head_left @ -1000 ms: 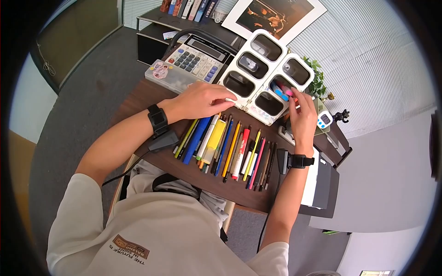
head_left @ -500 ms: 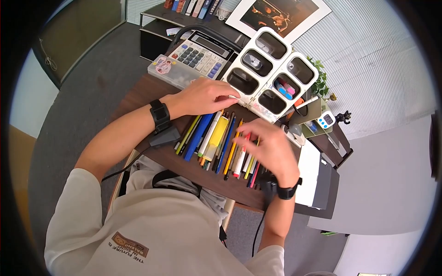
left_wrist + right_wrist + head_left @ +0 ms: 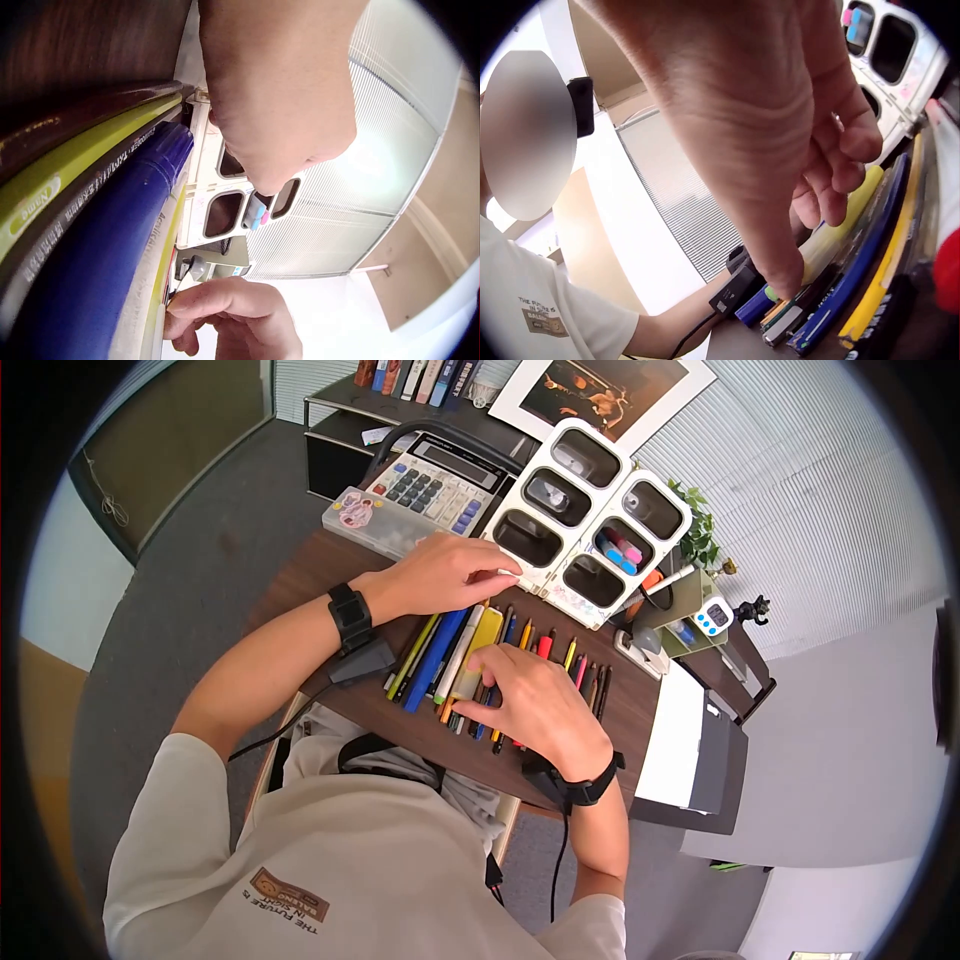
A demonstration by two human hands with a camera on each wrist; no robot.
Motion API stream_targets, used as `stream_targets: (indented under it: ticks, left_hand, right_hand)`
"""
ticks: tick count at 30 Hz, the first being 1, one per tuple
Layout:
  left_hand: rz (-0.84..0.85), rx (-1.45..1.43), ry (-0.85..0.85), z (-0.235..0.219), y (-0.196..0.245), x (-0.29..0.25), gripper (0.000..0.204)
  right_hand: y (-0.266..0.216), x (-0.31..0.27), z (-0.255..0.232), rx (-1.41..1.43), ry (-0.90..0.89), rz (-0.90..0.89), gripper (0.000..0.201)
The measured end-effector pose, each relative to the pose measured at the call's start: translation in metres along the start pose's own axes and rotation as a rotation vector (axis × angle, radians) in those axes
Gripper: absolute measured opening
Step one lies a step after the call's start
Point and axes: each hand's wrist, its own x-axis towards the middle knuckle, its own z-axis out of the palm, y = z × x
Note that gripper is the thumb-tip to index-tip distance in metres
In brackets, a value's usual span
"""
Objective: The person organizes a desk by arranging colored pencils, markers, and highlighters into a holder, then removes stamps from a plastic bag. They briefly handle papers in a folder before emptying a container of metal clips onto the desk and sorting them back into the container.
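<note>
My left hand (image 3: 450,572) pinches the lower edge of a white pen organizer (image 3: 582,545) between thumb and fingers. Several compartments show in it, one with blue and pink markers (image 3: 618,552). Over the row of pens hovers my right hand (image 3: 540,700), thumb and fingers apart around a yellow highlighter (image 3: 486,628). In the right wrist view its thumb (image 3: 784,274) is right at the highlighter's pale end. Beside that lie a white marker with a green tip (image 3: 460,653) and a thick blue marker (image 3: 432,665). The right hand covers the middle of the row.
A calculator (image 3: 433,488) and a clear sticker-covered case (image 3: 375,525) stand behind my left hand. To the right are a green desk holder (image 3: 688,605), a small timer (image 3: 713,618), and white paper (image 3: 670,735). A framed picture (image 3: 655,425) leans at the back.
My right hand has left the compartment with the blue and pink markers, moving down and left across the pens to the yellow highlighter. My left hand has stayed at the organizer's edge.
</note>
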Motion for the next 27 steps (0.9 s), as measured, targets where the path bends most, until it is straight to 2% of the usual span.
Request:
stream_targets:
  ticks: [2, 4, 8, 11, 15, 18, 20, 24, 26, 27]
  left_hand:
    - [-0.004, -0.002, -0.017, -0.001, 0.001, 0.001, 0.016]
    - [0.010, -0.002, -0.046, -0.003, 0.003, 0.002, 0.016]
    - [0.048, -0.021, -0.091, -0.003, 0.006, 0.002, 0.015]
    - [0.093, -0.009, -0.047, -0.002, 0.010, 0.002, 0.015]
    - [0.104, -0.009, -0.087, 0.000, 0.004, 0.001, 0.019]
    - [0.046, -0.030, -0.128, -0.002, 0.010, 0.002, 0.023]
    - [-0.026, -0.049, -0.157, -0.004, 0.012, 0.003, 0.027]
    - [0.064, -0.010, -0.138, -0.003, 0.013, 0.005, 0.032]
    - [-0.033, -0.048, -0.198, -0.005, 0.021, 0.007, 0.038]
    - [-0.019, -0.044, -0.218, -0.006, 0.022, 0.007, 0.038]
  right_hand:
    - [0.008, -0.002, 0.004, -0.009, 0.017, 0.006, 0.035]
    - [0.017, -0.002, 0.009, 0.056, 0.047, -0.066, 0.033]
    - [0.018, 0.000, 0.001, 0.065, 0.053, 0.037, 0.032]
    - [0.025, 0.000, 0.007, 0.074, 0.050, 0.058, 0.034]
    - [0.032, -0.002, 0.011, 0.118, 0.085, 0.077, 0.037]
    - [0.038, -0.002, 0.009, 0.200, 0.049, 0.087, 0.036]
    - [0.043, -0.003, 0.005, 0.237, 0.092, 0.088, 0.035]
    - [0.048, -0.004, -0.008, 0.383, 0.157, 0.132, 0.036]
    - [0.051, -0.006, -0.013, 0.477, 0.155, 0.176, 0.037]
    - [0.053, -0.006, -0.015, 0.484, 0.179, 0.181, 0.037]
